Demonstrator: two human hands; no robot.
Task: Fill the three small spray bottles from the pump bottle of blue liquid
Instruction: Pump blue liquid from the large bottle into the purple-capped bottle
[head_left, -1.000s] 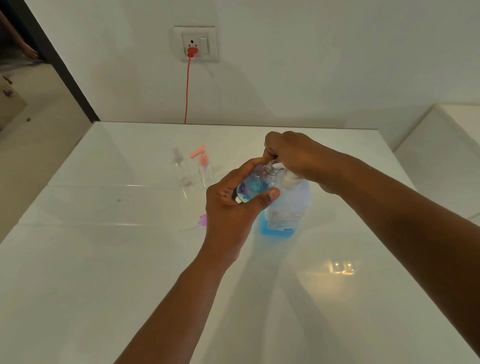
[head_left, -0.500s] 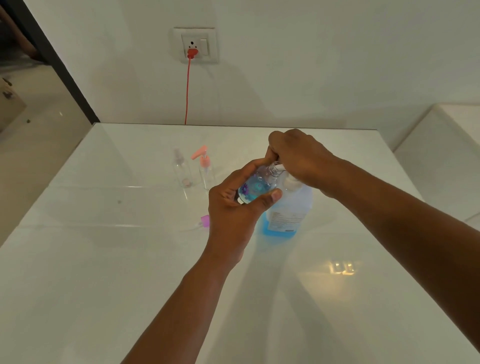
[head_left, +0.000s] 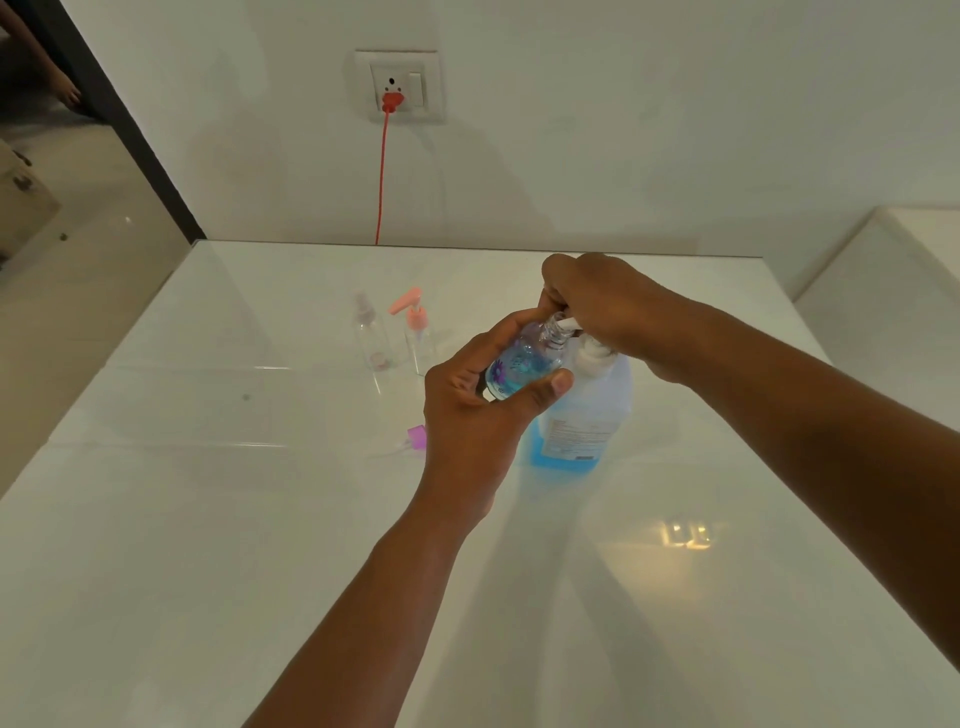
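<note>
While both hands work near the middle of the table, the scene reads as follows.

Surface: a glossy white table (head_left: 208, 571) that mirrors the arms and a small patch of light toward its right edge.

Room: a plain white wall behind the far edge, with a socket plate (head_left: 399, 85) holding a red plug and cord (head_left: 383, 176) that drops behind the table; a dark door frame and tan floor lie past the left edge.

Left hand (head_left: 470, 415): fingers and thumb curled round a small bottle (head_left: 522, 366) part full of blue liquid, held tilted above the table.

Right hand (head_left: 608, 306): curled over the white pump head of the pump bottle (head_left: 582, 421), whose nozzle sits at the small bottle's open neck.

Pump bottle: stands upright at mid-table (blue only low down).

Other bottles: a clear spray bottle (head_left: 371, 338) and a pink-topped bottle (head_left: 415, 332) stand side by side nearer the far edge.

Loose cap: a purple spray top (head_left: 415, 436) lies just left of the left hand.
</note>
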